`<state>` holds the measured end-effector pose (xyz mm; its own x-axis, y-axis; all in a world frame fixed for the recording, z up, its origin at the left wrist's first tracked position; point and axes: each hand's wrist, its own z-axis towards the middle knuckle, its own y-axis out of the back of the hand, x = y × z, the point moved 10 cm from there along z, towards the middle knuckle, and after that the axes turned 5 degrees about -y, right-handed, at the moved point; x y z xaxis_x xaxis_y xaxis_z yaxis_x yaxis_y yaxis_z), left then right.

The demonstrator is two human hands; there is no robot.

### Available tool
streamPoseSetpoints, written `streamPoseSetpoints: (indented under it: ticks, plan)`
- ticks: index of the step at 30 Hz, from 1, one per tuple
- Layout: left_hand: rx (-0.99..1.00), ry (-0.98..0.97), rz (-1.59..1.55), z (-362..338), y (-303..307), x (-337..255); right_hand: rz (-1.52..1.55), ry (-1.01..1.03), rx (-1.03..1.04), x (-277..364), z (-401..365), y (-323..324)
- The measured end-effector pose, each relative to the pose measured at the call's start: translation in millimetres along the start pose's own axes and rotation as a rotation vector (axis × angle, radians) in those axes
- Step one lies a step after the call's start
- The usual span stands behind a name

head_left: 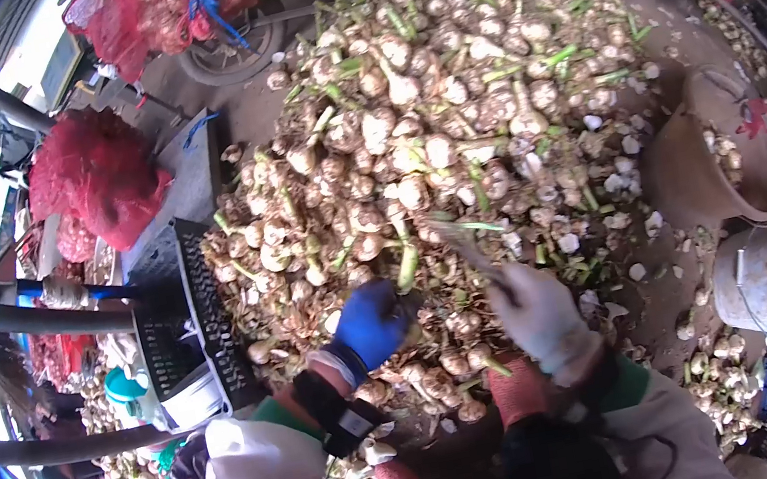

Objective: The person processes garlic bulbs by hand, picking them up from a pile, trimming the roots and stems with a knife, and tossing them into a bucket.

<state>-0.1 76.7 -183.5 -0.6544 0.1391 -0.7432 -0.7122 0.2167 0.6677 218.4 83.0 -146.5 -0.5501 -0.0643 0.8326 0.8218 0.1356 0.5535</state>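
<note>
Head view, listed by size. Garlic heap (407,134): one, broad, of pale bulbs with roots, some carrying green stalks; the landmark for all entries below. Red net sack (94,176): one, full, left of the heap. Tan tub (687,173): one, tilted, right of the heap, some garlic inside. Black crate (204,320): one, slatted, just beside the heap's left edge. White bucket (755,279): one, dirty-sided, right of the heap and below the tub, pale pieces at its mouth. Right hand (536,315): white glove, over the heap's near edge, fingers closed round the tool. Left hand (372,325): blue glove, same edge, fingers curled; whether they grip a bulb cannot be told. Tool (475,254): one, slim, blurred, slanting over the heap, tip away from the person.
</note>
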Motion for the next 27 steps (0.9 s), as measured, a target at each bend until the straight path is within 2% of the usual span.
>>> streamPoseSetpoints:
  ticks: [1, 2, 4, 6, 7, 8, 9, 10, 12, 13, 14, 16, 17, 18, 20, 21, 22, 23, 24, 25, 26, 27]
  plan:
    - [-0.023, 0.003, 0.021, 6, -10, -19, 0.009, 0.183, -0.15, 38, 3, 11]
    - [-0.045, 0.014, 0.043, 8, -16, -33, 0.034, 0.296, -0.157, 67, 4, 19]
    - [-0.157, -0.106, 0.008, 12, -16, -62, -0.108, 0.49, -0.201, 88, 0, 24]
    - [-0.231, -0.157, 0.012, 5, -7, -76, -0.312, 0.356, 0.014, 19, 10, -15]
    - [-0.255, -0.142, 0.088, 2, -5, -74, -0.367, 0.157, 0.114, -38, 13, -31]
    - [-0.283, -0.125, 0.166, 0, -3, -72, -0.368, -0.124, 0.348, -96, 10, -42]
    - [-0.33, -0.103, 0.075, -4, -3, -70, -0.245, -0.143, 0.259, -126, 4, -42]
    - [-0.335, -0.045, -0.034, -8, -23, -46, -0.027, -0.126, 0.2, -127, -4, -40]
    - [-0.455, 0.076, -0.742, -20, -70, -24, 0.849, -0.728, 0.344, -142, -35, -82]
    - [-0.512, 0.099, -0.845, -25, -87, -23, 1.2, -0.708, 0.346, -149, -35, -111]
    - [-0.573, 0.12, -0.953, -32, -98, -21, 1.196, -0.706, 0.351, -142, -31, -107]
    - [-0.534, 0.17, -0.992, -43, -100, -19, 1.289, -0.689, 0.524, -107, -24, -99]
    - [-0.387, 0.164, -0.783, -44, -97, -26, 1.372, -0.811, 0.47, -107, -21, -97]
    - [-0.234, 0.159, -0.575, -46, -99, -32, 1.372, -0.819, 0.473, -96, -20, -92]
    - [-0.176, 0.212, -0.663, -43, -102, -28, 0.759, -0.275, 0.304, -56, 3, -50]
    - [-0.193, 0.206, -0.825, -40, -102, -28, 0.366, -0.021, 0.202, -32, -2, -40]
    - [-0.203, 0.19, -0.995, -35, -106, -30, -0.06, 0.305, 0.12, 23, -8, -19]
    - [-0.176, 0.097, -0.713, -31, -104, -15, -0.16, 0.257, 0.089, 15, 4, -12]
    - [-0.249, 0.273, -0.759, -30, -92, -18, -0.257, 0.215, 0.06, 1, 15, -7]
    - [-0.322, 0.232, -0.679, -29, -86, -10, -0.391, 0.072, -0.049, -34, 27, -2]
    - [-0.393, 0.186, -0.595, -28, -78, -2, -0.602, 0.195, -0.177, -40, 27, 1]
    - [-0.428, 0.254, -0.623, -28, -77, 3, -0.507, 0.267, -0.152, -22, 19, 1]
